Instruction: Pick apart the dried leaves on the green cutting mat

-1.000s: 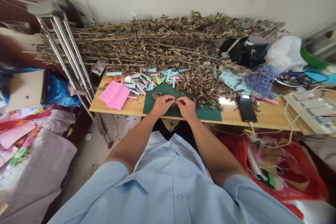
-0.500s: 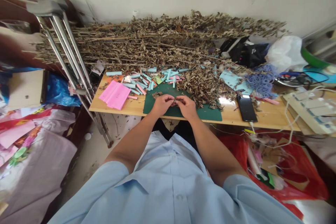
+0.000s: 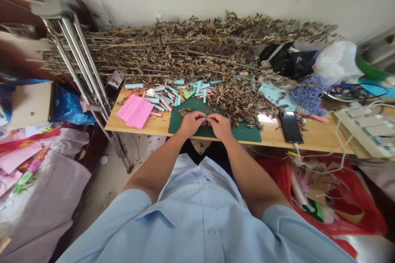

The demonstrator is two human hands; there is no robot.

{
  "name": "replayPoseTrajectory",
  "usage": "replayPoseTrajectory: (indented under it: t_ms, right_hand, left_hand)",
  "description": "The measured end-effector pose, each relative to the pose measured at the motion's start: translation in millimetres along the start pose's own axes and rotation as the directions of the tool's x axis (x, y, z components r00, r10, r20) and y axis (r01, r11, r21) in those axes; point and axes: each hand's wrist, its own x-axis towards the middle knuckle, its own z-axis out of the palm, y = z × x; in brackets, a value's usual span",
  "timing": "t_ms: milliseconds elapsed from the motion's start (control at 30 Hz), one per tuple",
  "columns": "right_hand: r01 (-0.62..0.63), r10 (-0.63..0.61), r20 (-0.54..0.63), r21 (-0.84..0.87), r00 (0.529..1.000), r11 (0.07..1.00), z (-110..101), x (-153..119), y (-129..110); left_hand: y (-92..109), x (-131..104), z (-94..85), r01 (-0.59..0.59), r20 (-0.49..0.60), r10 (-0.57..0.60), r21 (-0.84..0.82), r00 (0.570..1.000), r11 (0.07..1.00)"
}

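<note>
My left hand (image 3: 193, 123) and my right hand (image 3: 219, 125) meet at the fingertips over the near edge of a green mat (image 3: 179, 122). Both are closed in a pinch around a small greyish-brown bit of dried leaf (image 3: 206, 119), mostly covered by the fingers. A little clump of crumbled leaf (image 3: 184, 111) lies on the mat just beyond my left hand. To the right of my right hand, a heap of dried leaves (image 3: 240, 102) spreads over the mat. Blue and pink paper rolls (image 3: 160, 99) are scattered behind and left of the hands.
Long dried plant stalks (image 3: 173, 49) cover the back of the wooden table (image 3: 321, 139). Pink paper sheets (image 3: 135, 111) lie on the left, a phone (image 3: 290, 126) with a cable on the right, near blue yarn (image 3: 308, 94). Metal crutches (image 3: 75, 53) lean at the left end.
My fingertips have shifted slightly against each other around the small bit. Both hands stay over the same spot on the mat, and the things on the table look unchanged.
</note>
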Motion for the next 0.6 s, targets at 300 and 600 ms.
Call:
replayPoseTrajectory:
  t_ms: [300,600]
  right_hand:
    - [0.002,-0.002,0.000,0.061,1.000,0.998,2.1,0.9,3.6]
    - [-0.058,0.073,-0.079,0.177,0.994,0.982,1.5,2.0,-1.5]
  left_hand:
    - [1.0,0.4,2.3,0.007,-0.029,-0.006,0.040,1.000,0.999]
    - [3.4,-0.2,3.3,0.024,-0.058,-0.021,0.059,0.998,0.998]
